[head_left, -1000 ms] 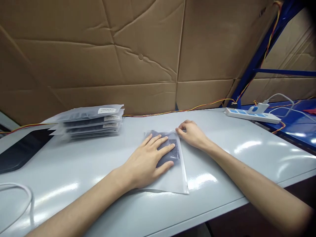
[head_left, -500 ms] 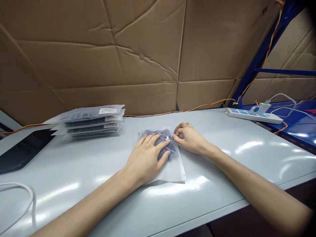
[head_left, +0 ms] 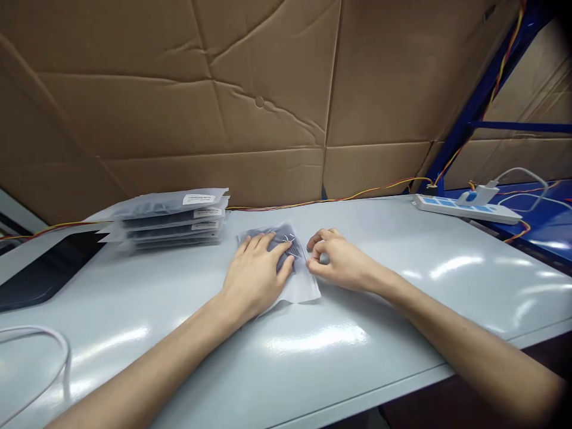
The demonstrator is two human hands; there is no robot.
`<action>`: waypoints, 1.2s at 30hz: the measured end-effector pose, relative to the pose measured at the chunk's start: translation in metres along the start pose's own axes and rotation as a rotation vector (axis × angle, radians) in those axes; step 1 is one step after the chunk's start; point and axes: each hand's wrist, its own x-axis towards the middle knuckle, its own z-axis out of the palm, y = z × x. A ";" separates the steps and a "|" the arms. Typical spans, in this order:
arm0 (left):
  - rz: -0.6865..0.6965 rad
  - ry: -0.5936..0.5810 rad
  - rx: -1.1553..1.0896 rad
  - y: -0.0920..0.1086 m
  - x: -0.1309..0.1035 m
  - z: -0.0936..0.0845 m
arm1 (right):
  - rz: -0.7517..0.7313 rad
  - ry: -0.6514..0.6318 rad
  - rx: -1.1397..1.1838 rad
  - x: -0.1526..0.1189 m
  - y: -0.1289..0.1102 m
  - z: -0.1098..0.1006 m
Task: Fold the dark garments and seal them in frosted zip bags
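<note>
A frosted plastic zip bag (head_left: 300, 291) with something dark inside lies flat on the table in front of me. My left hand (head_left: 257, 271) rests palm down on it, fingers spread, covering much of its left part. At the bag's right edge, my right hand (head_left: 333, 257) has its thumb and forefinger curled together in a pinch. Its fingertips touch that edge; any small slider between them is too small to make out.
Several similar filled bags with white labels (head_left: 199, 199) are stacked at the back left, beside a black flat panel (head_left: 53, 271). A white power strip (head_left: 467, 208) with a plug lies at the back right. A white cable (head_left: 60, 339) loops at the left; cardboard (head_left: 268, 53) stands behind.
The bag has shifted left and turned slightly under my left hand, which moved left with it. My right hand has moved slightly left and nearer to me along the bag's right edge.
</note>
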 end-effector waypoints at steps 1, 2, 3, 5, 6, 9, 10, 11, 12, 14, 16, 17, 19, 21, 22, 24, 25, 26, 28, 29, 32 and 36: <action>-0.012 0.002 0.009 -0.001 0.001 0.000 | -0.009 -0.012 0.011 -0.001 -0.003 0.000; -0.026 0.003 0.019 -0.003 0.002 0.000 | -0.021 -0.024 0.024 -0.003 -0.005 -0.001; -0.040 0.003 0.026 -0.004 0.003 0.000 | -0.035 -0.036 0.035 -0.004 -0.007 -0.002; -0.062 -0.001 0.034 -0.006 0.004 -0.001 | -0.057 -0.058 0.054 -0.007 -0.011 -0.003; -0.069 -0.001 0.034 -0.006 0.005 -0.001 | -0.064 -0.068 0.057 -0.008 -0.012 -0.004; -0.072 -0.001 0.039 -0.007 0.005 -0.002 | -0.065 -0.092 0.049 -0.011 -0.016 -0.008; -0.075 -0.002 0.044 -0.007 0.005 -0.002 | -0.065 -0.102 0.045 -0.012 -0.017 -0.009; -0.078 -0.003 0.050 -0.007 0.005 -0.002 | -0.068 -0.112 0.042 -0.012 -0.018 -0.010; -0.083 -0.005 0.056 -0.007 0.005 -0.002 | -0.071 -0.121 0.041 -0.013 -0.019 -0.010; -0.090 -0.012 0.064 -0.007 0.005 -0.001 | -0.071 -0.132 0.046 -0.014 -0.020 -0.011; -0.076 -0.022 0.064 -0.008 0.005 -0.001 | -0.065 -0.138 0.062 -0.014 -0.020 -0.012; -0.067 -0.028 0.064 -0.009 0.005 -0.001 | -0.061 -0.141 0.071 -0.014 -0.020 -0.012; -0.048 -0.039 0.061 -0.011 0.005 -0.001 | -0.057 -0.145 0.081 -0.013 -0.019 -0.012; -0.024 -0.049 0.051 -0.014 0.004 -0.001 | -0.044 -0.130 0.068 -0.011 -0.016 -0.012; -0.010 -0.055 0.042 -0.015 0.004 -0.001 | -0.034 -0.112 0.054 -0.010 -0.013 -0.012; 0.022 -0.069 0.018 -0.017 0.004 -0.001 | -0.022 -0.059 0.017 -0.006 -0.006 -0.010; 0.035 -0.076 0.005 -0.018 0.004 -0.001 | -0.018 -0.032 -0.001 -0.004 -0.003 -0.009; 0.045 -0.081 -0.008 -0.019 0.004 -0.001 | -0.016 -0.012 -0.015 -0.003 0.001 -0.008; 0.060 -0.084 -0.036 -0.020 0.003 -0.001 | -0.013 0.009 -0.029 0.000 0.009 -0.006; 0.069 -0.086 -0.051 -0.020 0.003 -0.002 | -0.013 0.011 -0.034 0.001 0.012 -0.005; 0.111 -0.102 -0.090 -0.019 0.002 -0.003 | -0.022 0.009 -0.046 0.002 0.017 -0.003; 0.172 -0.139 -0.111 -0.016 0.000 -0.005 | -0.030 0.017 -0.027 0.003 0.018 -0.002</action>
